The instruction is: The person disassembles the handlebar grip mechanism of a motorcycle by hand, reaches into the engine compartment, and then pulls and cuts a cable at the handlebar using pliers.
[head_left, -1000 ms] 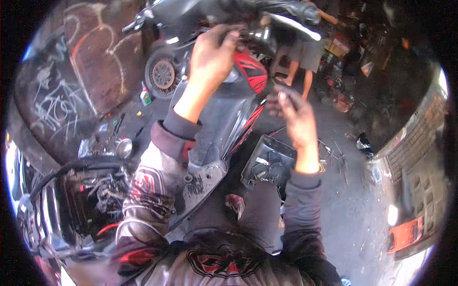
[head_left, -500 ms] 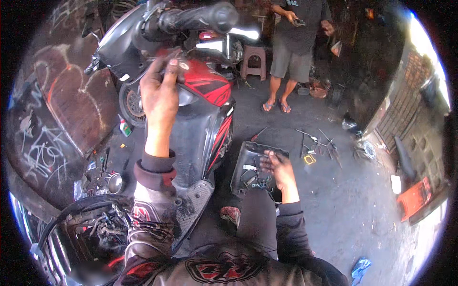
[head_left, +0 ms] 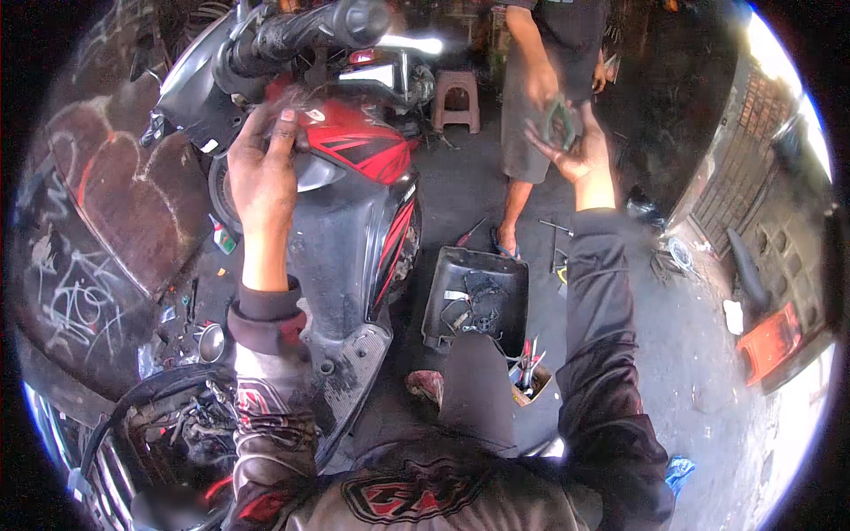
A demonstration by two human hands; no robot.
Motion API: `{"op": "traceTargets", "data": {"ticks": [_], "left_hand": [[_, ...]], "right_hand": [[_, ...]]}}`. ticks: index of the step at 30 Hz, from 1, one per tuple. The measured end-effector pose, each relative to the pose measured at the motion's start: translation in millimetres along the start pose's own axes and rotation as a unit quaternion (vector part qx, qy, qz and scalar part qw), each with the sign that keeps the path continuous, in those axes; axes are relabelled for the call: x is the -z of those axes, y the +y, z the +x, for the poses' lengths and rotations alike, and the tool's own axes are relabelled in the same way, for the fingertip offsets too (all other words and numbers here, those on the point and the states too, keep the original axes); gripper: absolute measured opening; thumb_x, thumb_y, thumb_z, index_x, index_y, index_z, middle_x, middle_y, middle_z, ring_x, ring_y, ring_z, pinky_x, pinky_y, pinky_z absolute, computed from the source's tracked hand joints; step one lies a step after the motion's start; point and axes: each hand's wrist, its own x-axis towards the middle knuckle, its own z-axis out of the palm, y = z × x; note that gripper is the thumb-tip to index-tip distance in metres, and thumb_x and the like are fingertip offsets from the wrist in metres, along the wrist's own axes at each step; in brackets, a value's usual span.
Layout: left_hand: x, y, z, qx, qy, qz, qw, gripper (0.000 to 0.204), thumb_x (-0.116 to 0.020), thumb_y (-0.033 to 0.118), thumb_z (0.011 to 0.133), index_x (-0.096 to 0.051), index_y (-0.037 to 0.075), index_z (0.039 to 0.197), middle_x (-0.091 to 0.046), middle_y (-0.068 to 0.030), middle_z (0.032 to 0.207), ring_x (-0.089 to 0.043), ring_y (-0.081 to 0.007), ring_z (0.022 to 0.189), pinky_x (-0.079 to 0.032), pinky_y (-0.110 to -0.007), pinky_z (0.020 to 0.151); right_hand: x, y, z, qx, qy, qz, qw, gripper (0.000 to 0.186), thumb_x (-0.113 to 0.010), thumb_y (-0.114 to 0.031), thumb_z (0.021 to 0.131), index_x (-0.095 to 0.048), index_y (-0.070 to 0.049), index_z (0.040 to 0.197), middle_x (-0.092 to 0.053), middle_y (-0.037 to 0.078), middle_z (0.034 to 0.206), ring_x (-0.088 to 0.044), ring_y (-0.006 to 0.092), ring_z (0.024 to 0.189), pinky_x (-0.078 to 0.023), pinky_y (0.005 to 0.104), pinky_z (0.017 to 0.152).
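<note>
My left hand (head_left: 263,173) is raised at the front of a red and black scooter (head_left: 341,221), below its handlebar grip (head_left: 354,22). Its fingers curl at the red panel (head_left: 354,142), thumb up; what they grip is hidden. Stretched out ahead, my right hand (head_left: 591,164) has its fingers apart and palm turned up. A greenish, flat, looped object (head_left: 560,124) is at its fingers, blurred, and another person's hand (head_left: 538,87) reaches down to it from above.
A black plastic tray (head_left: 521,305) with cables lies on the floor before my knee, beside a small box of tools (head_left: 531,385). A screwdriver (head_left: 471,232) lies behind the tray. A stool (head_left: 457,102) stands farther back. Opened machinery (head_left: 190,425) is at lower left.
My right hand has moved forward and right from above the tray to the greenish object. The other person has stepped closer and reached an arm down. My left hand stays at the scooter.
</note>
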Motion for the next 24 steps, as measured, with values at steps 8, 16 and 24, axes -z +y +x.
{"op": "traceTargets", "data": {"ticks": [8, 16, 24], "left_hand": [[19, 16, -5, -0.008, -0.01, 0.059, 0.998, 0.026, -0.064, 0.018, 0.102, -0.072, 0.0, 0.118, -0.073, -0.0016, 0.088, -0.061, -0.0091, 0.077, -0.047, -0.025, 0.072], [17, 24, -2, -0.031, -0.011, 0.085, 0.996, 0.019, -0.062, 0.014, 0.098, -0.07, 0.001, 0.11, -0.075, -0.011, 0.084, -0.07, -0.0157, 0.076, -0.054, -0.032, 0.072], [31, 26, 11, -0.148, -0.018, 0.244, 0.958, 0.023, -0.066, 0.018, 0.096, -0.071, -0.001, 0.107, -0.072, -0.0183, 0.083, -0.071, -0.0293, 0.076, -0.053, -0.039, 0.074]], "right_hand": [[5, 86, -78, -0.021, -0.003, -0.261, 0.965, 0.027, -0.067, -0.02, 0.101, -0.058, -0.008, 0.123, -0.068, 0.008, 0.09, -0.07, 0.0234, 0.073, -0.055, 0.0353, 0.055], [-94, 155, -176, -0.119, -0.202, -0.292, 0.927, 0.035, -0.064, -0.022, 0.103, -0.052, -0.003, 0.13, -0.065, 0.006, 0.092, -0.074, 0.0236, 0.085, -0.063, 0.0367, 0.069], [-183, 145, -146, -0.106, -0.323, -0.288, 0.895, 0.038, -0.065, -0.017, 0.099, -0.052, -0.002, 0.132, -0.072, 0.011, 0.098, -0.07, 0.0159, 0.088, -0.049, 0.0224, 0.067]]}}
